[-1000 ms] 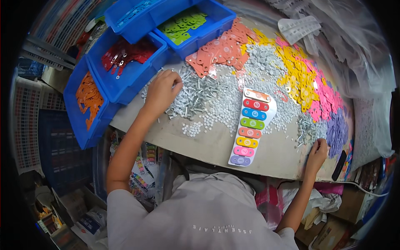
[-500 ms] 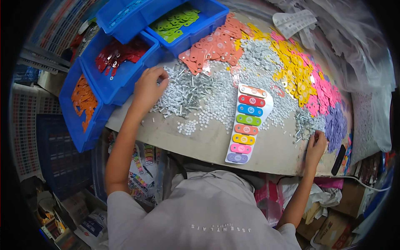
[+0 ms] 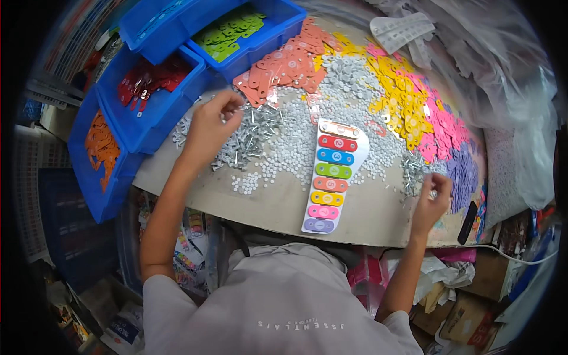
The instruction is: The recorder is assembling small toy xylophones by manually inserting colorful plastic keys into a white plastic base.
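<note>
My left hand (image 3: 212,129) is closed, its fingers curled toward the thumb, above a heap of metal and white rivets (image 3: 251,131); whatever it may hold is too small to make out. At the right, my right hand (image 3: 432,204) pinches a small whitish piece, just in front of a smaller rivet pile (image 3: 414,168). Between the hands lies a white card strip (image 3: 358,149) with a column of numbered plastic tags in several colours, a red tag (image 3: 338,143) near its far end. Small white caps (image 3: 290,151) spread beside the card.
Blue bins at the left hold orange tags (image 3: 100,145), red tags (image 3: 154,80) and green tags (image 3: 231,35). Piles of coral tags (image 3: 281,68), yellow tags (image 3: 405,109), pink tags (image 3: 441,133) and purple tags (image 3: 461,174) cover the far and right table. A black bar-shaped object (image 3: 467,223) lies near the right edge.
My left hand has shifted right over the rivets relative to the table. My right hand has lifted slightly from the small pile and turned, fingers pinched. The whole view has swung slightly.
</note>
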`<move>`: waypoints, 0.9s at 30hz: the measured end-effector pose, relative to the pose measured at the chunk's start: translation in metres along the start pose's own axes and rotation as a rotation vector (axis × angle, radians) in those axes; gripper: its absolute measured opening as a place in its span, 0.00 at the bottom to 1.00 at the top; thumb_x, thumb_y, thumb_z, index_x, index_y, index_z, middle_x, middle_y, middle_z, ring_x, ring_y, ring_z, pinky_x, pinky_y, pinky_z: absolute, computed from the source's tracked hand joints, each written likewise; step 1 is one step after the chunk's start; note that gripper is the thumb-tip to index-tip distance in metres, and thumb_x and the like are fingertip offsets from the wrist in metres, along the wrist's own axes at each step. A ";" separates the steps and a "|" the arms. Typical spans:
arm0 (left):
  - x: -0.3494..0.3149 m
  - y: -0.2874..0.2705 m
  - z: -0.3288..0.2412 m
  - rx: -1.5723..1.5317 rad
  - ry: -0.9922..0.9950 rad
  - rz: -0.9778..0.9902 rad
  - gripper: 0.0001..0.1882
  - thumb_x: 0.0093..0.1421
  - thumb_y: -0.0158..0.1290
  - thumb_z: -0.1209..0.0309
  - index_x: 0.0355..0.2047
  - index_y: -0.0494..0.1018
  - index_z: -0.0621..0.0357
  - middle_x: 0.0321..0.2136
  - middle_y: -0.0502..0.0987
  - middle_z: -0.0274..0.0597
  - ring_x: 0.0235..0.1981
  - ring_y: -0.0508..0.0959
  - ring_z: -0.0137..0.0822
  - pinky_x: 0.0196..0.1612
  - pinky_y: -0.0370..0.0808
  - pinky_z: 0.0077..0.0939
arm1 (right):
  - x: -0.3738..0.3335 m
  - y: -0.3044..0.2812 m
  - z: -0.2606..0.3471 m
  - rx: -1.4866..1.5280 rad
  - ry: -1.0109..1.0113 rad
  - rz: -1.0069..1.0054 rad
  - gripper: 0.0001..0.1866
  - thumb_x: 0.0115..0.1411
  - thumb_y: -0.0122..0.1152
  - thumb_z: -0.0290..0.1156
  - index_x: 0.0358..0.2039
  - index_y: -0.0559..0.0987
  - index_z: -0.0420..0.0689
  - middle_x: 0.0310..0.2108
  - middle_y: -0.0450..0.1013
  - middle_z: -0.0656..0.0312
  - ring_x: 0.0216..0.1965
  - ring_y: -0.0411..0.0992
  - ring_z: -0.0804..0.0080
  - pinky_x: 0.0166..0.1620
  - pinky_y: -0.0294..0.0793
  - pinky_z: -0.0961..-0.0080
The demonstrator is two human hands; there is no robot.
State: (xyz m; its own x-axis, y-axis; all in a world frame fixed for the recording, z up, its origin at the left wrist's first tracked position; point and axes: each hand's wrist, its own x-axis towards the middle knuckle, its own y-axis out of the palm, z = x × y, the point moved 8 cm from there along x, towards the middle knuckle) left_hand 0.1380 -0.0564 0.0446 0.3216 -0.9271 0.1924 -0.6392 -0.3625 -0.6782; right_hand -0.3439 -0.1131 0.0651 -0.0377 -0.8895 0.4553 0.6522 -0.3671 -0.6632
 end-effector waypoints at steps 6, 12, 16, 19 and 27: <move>-0.008 0.089 -0.055 -0.600 -0.034 0.406 0.07 0.62 0.62 0.73 0.38 0.80 0.63 0.30 0.81 0.32 0.31 0.78 0.22 0.34 0.74 0.18 | 0.001 0.081 0.086 0.168 -0.218 0.166 0.04 0.62 0.64 0.23 0.37 0.79 0.38 0.37 0.79 0.60 0.41 0.76 0.72 0.45 0.72 0.76; -0.017 0.139 -0.051 -0.896 -0.240 0.582 0.08 0.64 0.60 0.71 0.39 0.80 0.63 0.27 0.81 0.34 0.27 0.77 0.21 0.28 0.72 0.15 | 0.001 0.118 0.093 0.279 -0.182 0.284 0.05 0.58 0.67 0.20 0.34 0.78 0.38 0.35 0.78 0.58 0.40 0.77 0.64 0.46 0.74 0.70; -0.016 0.148 -0.051 -0.987 -0.298 0.587 0.07 0.64 0.60 0.71 0.37 0.78 0.62 0.26 0.80 0.34 0.26 0.77 0.21 0.27 0.71 0.15 | 0.001 0.123 0.097 0.259 -0.256 0.282 0.06 0.57 0.67 0.19 0.33 0.78 0.38 0.35 0.78 0.57 0.41 0.76 0.63 0.47 0.73 0.69; -0.016 0.153 -0.052 -0.976 -0.297 0.610 0.06 0.64 0.61 0.72 0.36 0.78 0.61 0.25 0.79 0.33 0.24 0.76 0.20 0.26 0.70 0.15 | 0.001 0.121 0.104 0.235 -0.370 0.256 0.08 0.54 0.68 0.18 0.33 0.78 0.40 0.34 0.77 0.58 0.39 0.72 0.60 0.44 0.72 0.66; -0.007 0.158 -0.048 -0.763 -0.236 0.582 0.14 0.61 0.65 0.69 0.42 0.75 0.63 0.24 0.79 0.34 0.24 0.74 0.19 0.25 0.67 0.15 | 0.015 0.139 0.069 0.087 0.112 0.609 0.16 0.58 0.72 0.33 0.40 0.75 0.41 0.21 0.68 0.66 0.27 0.69 0.79 0.30 0.65 0.80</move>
State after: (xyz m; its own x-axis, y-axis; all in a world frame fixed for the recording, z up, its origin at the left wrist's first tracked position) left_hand 0.0009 -0.1117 -0.0302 -0.1073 -0.9675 -0.2291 -0.9942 0.1026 0.0327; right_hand -0.2015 -0.1589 0.0209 0.2844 -0.9569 -0.0578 0.6405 0.2345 -0.7313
